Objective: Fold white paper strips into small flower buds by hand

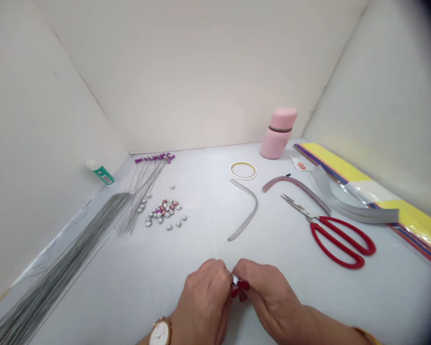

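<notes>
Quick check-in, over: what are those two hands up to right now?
Left hand and right hand together, fingertips pinching small silvery piece. Red-handled scissors off to the right, blades apart from both hands.

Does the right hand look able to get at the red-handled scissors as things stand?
Probably yes: the scissors lie open to the right hand, though its fingers are busy pinching something small.

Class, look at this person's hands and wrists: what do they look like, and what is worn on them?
The left hand has a round, white-faced watch with a gold-coloured rim. Beyond the right hand, a gold-coloured band partly shows. Visible fingernails are dark red. No sleeves show.
</notes>
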